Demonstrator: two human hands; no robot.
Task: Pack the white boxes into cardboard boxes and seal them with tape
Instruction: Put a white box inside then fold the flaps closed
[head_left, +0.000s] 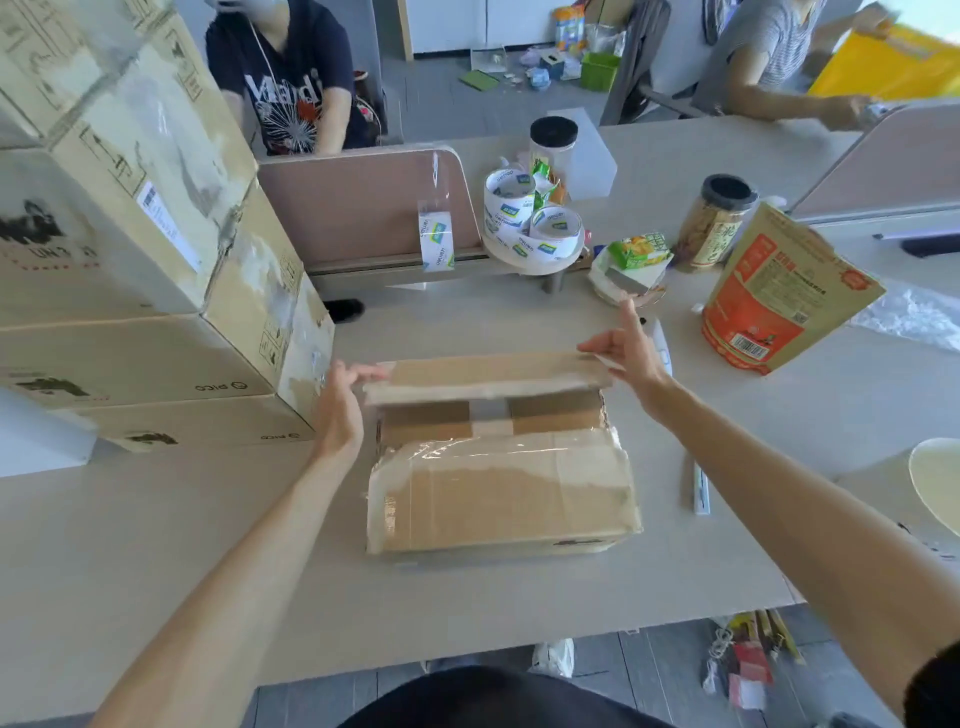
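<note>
A stack of big cartons (130, 260) is taking up the left side of the table (156, 545), and the cardboard box (501, 467) is lying in the middle of it, near flap down, far flap (488, 376) lifted. The left hand (340, 410) is pinching that flap's left end, while the right hand (631, 348) is holding its right end between thumb and fingers. Tape rolls (530, 221) are sitting on a small stand beyond the box
</note>
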